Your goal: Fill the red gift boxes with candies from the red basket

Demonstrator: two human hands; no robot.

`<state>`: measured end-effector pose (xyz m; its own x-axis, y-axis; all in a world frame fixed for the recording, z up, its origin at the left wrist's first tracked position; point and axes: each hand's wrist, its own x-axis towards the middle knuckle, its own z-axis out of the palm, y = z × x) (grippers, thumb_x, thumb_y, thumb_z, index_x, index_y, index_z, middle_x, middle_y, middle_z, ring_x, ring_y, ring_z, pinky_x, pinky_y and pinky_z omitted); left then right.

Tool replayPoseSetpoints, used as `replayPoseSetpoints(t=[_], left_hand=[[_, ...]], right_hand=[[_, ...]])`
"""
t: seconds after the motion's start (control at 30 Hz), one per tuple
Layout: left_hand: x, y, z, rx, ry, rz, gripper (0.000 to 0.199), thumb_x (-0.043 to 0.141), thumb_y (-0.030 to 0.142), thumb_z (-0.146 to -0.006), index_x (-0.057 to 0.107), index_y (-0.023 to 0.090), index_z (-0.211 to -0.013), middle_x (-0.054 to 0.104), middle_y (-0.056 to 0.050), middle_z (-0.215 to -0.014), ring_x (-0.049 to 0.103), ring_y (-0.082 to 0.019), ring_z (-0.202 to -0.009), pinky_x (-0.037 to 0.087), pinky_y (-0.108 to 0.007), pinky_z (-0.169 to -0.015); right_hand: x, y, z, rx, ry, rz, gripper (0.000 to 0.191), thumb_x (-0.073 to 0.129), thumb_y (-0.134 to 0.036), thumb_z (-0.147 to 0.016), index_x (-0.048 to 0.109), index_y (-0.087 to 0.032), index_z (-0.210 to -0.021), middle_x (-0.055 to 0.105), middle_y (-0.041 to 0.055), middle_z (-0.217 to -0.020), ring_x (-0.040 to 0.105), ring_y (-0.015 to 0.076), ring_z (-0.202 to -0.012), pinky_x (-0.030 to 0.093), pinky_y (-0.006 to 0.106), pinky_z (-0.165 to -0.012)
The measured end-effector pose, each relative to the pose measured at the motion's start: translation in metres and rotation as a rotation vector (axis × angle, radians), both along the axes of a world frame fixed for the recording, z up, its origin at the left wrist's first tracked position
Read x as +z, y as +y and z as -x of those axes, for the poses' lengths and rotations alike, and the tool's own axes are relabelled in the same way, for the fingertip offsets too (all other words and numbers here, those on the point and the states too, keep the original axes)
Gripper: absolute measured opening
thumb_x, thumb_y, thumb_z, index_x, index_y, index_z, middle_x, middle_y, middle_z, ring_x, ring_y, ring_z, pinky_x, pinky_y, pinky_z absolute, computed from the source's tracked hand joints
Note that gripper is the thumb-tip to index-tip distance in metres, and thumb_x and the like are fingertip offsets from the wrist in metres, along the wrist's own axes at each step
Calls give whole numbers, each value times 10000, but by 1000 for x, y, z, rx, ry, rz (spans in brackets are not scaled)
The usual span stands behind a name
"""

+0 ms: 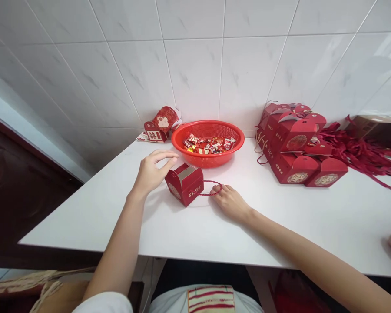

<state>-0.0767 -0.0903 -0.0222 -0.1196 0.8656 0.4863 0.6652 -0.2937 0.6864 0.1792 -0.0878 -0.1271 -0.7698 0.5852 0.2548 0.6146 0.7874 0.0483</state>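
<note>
The red box (pixel 185 186) on the table (pixel 94 221) looks light and crushable, best held low on both sides — the left hand (pixel 151 173) gapes just beside it, the right hand (pixel 230 202) curls at its cord (pixel 207 194), grip unclear.

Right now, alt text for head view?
A red gift box with a cord handle sits on a white table between a person's open left hand, near its top, and right hand, by the handle's loop. Behind it, a red plastic colander holds wrapped sweets; to the right, stacked red gift boxes and dark-red ribbons.
</note>
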Motion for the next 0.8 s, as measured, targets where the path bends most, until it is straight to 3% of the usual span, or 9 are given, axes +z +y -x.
replayPoseSetpoints(t=[0.13,0.23,0.37,0.5,0.63,0.8], left_hand=[[-1,2,-2,-65,-2,77,225,663,419,-810,781,247,-894,726,-62,-1168,632,-256,-1170,492,-392,-1056],[-1,4,-2,-133,-29,148,291,703,488,-779,792,242,-906,702,-81,-1222,626,-280,-1186,493,-414,-1055],[-1,7,-3,-226,-118,266,361,736,526,-739,792,231,-940,666,-101,-1299,662,-290,-1115,572,-392,-915],[2,8,-8,-271,-160,347,279,727,462,-724,779,223,-859,640,-95,-1351,691,-280,-1037,600,-340,-752],[5,6,-9,-261,-148,384,175,676,382,-725,728,216,-699,649,-74,-1342,690,-278,-1046,594,-311,-720],[0,6,-12,-282,-94,408,241,595,334,-754,797,248,-853,667,-68,-1322,681,-279,-1074,604,-330,-770]], right_hand=[[3,11,-4,-88,-11,44,238,450,-56,-971,663,-75,-1073,675,157,-1038,596,238,-947,470,365,-865],[2,17,-6,-105,26,50,254,427,-65,-980,669,-82,-1055,662,166,-1083,587,236,-960,455,378,-914],[-2,21,-8,-133,111,40,278,449,-69,-954,642,-75,-1154,633,195,-1217,576,254,-1071,430,407,-1008],[-3,20,-9,-149,182,18,410,414,-81,-946,549,-61,-1333,598,237,-1326,565,288,-1179,410,483,-1063],[-3,16,-8,-162,214,-41,585,392,-83,-943,364,-91,-1528,409,263,-1542,464,329,-1366,368,554,-1111],[4,9,-2,-159,235,-141,768,456,-33,-875,249,-189,-1597,193,229,-1653,272,350,-1502,291,594,-1160]])
